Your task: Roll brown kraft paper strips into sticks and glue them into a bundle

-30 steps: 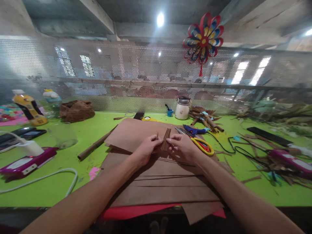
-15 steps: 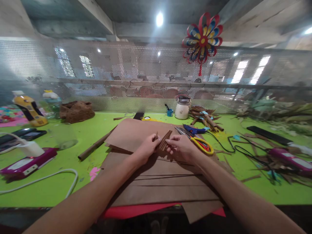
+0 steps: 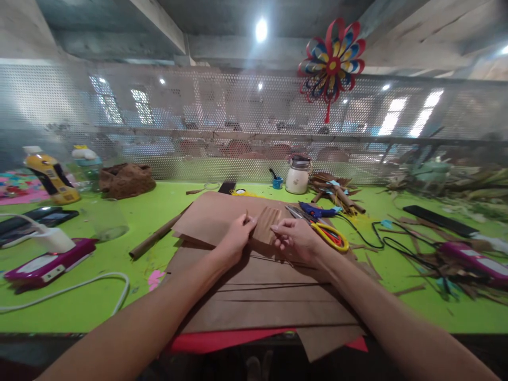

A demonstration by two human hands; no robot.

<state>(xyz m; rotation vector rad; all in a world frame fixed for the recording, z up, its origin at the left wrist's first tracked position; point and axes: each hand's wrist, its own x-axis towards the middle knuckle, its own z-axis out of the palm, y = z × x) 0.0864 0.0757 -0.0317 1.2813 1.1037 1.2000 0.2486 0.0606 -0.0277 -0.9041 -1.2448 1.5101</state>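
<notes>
A small pleated piece of brown paper (image 3: 266,225) is stretched between my two hands, its folds partly spread. My left hand (image 3: 239,235) pinches its left edge, and a thin brown tip sticks up above those fingers. With thumb and fingers closed, my right hand (image 3: 296,237) grips the right edge. Underneath lies a stack of large brown paper sheets (image 3: 262,312), its upper sheet (image 3: 210,214) angled toward the back left. Close to my right hand lie yellow-handled scissors (image 3: 333,238) and a blue glue gun (image 3: 317,210).
A rolled brown paper tube (image 3: 154,235) lies left of the stack. Purple power strips (image 3: 51,262) sit at both sides, with cables on the green table (image 3: 146,296). A white jar (image 3: 297,177), a small blue pot (image 3: 277,183) and brown scraps (image 3: 333,193) stand behind.
My hands have moved apart, the left one shifting left. The pleated paper between them has opened from a narrow bundle into a wider piece.
</notes>
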